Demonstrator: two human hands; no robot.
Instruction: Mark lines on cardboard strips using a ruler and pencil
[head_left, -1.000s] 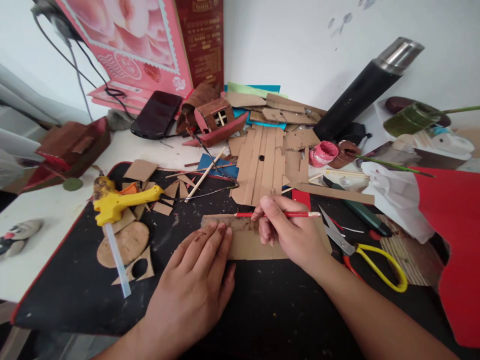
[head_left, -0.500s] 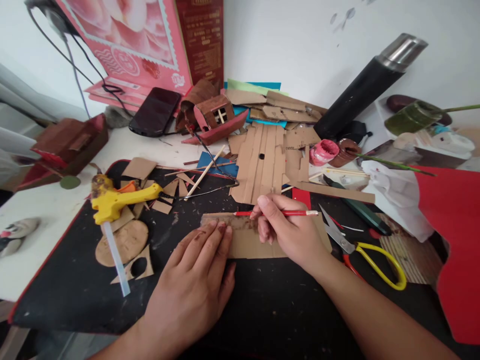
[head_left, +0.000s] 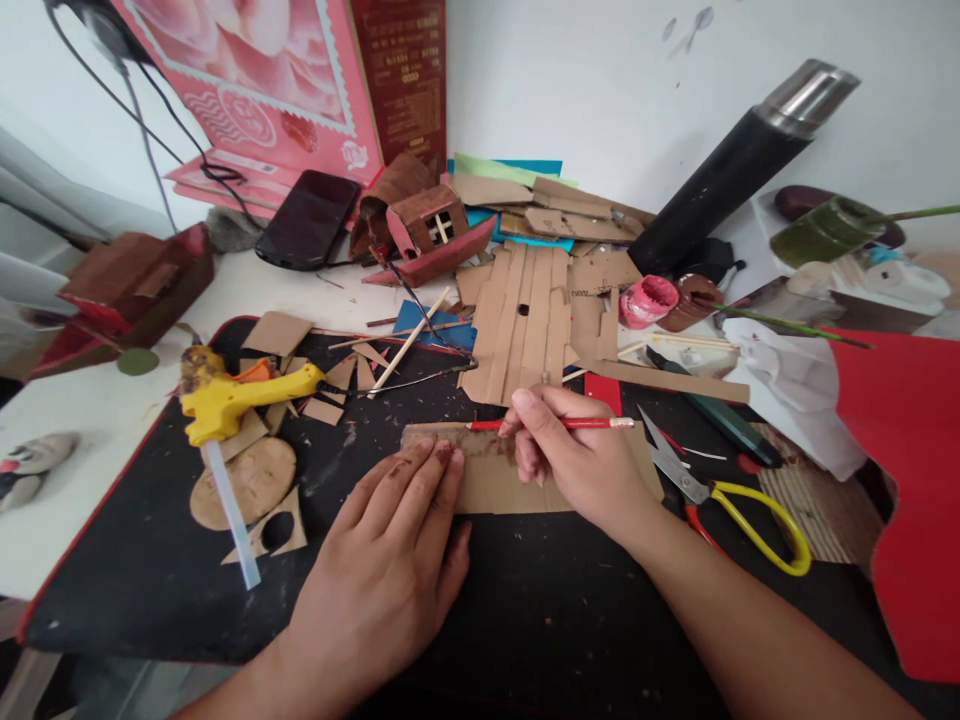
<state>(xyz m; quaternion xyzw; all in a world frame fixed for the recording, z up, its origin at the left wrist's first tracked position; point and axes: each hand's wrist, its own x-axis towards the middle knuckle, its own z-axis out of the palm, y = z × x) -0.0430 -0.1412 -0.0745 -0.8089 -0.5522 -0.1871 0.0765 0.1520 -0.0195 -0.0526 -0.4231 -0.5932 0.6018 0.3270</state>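
My right hand (head_left: pixel 574 450) pinches a red pencil (head_left: pixel 596 424), held nearly level, its dark tip pointing left. The tip is at the upper edge of a brown-smeared, see-through strip that looks like a ruler (head_left: pixel 491 442). That strip lies along the top of a flat cardboard piece (head_left: pixel 502 490). My left hand (head_left: pixel 397 540) lies flat with fingers stretched out, its fingertips pressing the strip's left end and covering part of the cardboard. To the right of my right hand are scissors (head_left: pixel 701 490) with a yellow and a red handle, blades apart.
A yellow glue gun (head_left: pixel 240 395) with a glue stick rests at left among cardboard scraps. Behind my hands lies a larger slatted cardboard piece (head_left: pixel 517 330). Model boats (head_left: pixel 431 230), a phone (head_left: pixel 309 222), paint jars (head_left: pixel 649 300) and a black flask (head_left: pixel 720 185) stand farther back.
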